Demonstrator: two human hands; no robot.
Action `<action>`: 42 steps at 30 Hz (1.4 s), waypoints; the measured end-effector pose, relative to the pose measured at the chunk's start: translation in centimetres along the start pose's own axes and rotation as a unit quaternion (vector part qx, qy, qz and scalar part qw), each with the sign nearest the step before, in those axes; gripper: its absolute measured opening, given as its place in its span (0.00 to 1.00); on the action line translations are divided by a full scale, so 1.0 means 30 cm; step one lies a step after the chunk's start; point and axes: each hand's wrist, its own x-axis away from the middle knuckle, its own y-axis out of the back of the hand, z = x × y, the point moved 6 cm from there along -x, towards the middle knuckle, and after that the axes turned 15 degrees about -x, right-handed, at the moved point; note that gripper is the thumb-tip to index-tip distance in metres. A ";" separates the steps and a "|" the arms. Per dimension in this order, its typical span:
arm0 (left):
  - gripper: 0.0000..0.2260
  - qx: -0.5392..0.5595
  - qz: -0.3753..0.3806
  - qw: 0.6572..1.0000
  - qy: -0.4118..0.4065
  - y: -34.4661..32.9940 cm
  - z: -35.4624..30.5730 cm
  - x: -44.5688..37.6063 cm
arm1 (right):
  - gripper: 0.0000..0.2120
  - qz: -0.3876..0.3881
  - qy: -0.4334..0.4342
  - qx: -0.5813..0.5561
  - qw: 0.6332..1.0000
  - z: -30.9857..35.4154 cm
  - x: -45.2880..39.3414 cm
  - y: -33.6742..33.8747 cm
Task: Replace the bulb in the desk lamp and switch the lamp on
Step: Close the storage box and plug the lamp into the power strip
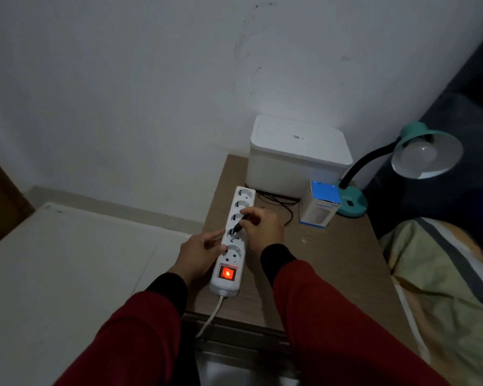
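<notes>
— Right hand [262, 228] first: how is it set?

— Knuckles up, over the middle of the white power strip [232, 243], forearm in a red sleeve with a black cuff coming in from the lower right. Thumb and fingers are pinched together on a small black plug [238, 226], held tilted, its tip at the fourth socket from the far end. Whether the pins are already in the socket I cannot tell.

— And the left hand [200, 253]?

— It lies against the near left edge of the strip, steadying it. Index finger stretched along the side, thumb resting on the strip's top by the socket nearest the switch; the other fingers are curled under. It presses rather than grips.

— Is the strip live?

— Its rocker switch [227, 273] at the near end glows orange-red. A white cable [211, 316] leaves that end and drops over the front edge of the wooden bedside table [332, 260].

— Where is the lamp relative to the hands?

— Well apart, at the far right corner of the table. The teal desk lamp [354, 200] stands on its round base, black gooseneck curving up to the right, shade turned towards the camera. A white bulb [418, 156] sits in the shade, unlit.

— Anything between?

— A black cord [282, 203] runs from behind the right hand towards the lamp side. A small blue-and-white bulb box [319, 206] stands upright just beside the lamp base, and a white lidded container [299, 154] sits behind it against the wall.
</notes>
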 end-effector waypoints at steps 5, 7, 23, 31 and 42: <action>0.20 -0.006 0.002 1.000 0.000 0.004 0.006 -0.006 | 0.09 0.019 0.038 0.107 0.993 -0.002 0.010 -0.031; 0.20 -0.007 0.007 1.000 0.001 0.001 0.008 -0.009 | 0.10 0.034 0.049 0.142 0.988 0.005 0.010 -0.040; 0.20 0.004 0.012 1.000 0.003 -0.001 0.009 -0.008 | 0.08 0.073 0.062 0.182 0.979 -0.004 0.008 -0.055; 0.20 -0.029 -0.001 1.000 -0.004 0.002 -0.010 0.005 | 0.07 0.111 0.059 0.204 0.971 -0.010 0.005 -0.071; 0.17 -0.328 0.070 0.942 0.032 0.030 -0.081 0.008 | 0.31 0.235 -0.052 0.291 0.926 0.039 0.009 0.051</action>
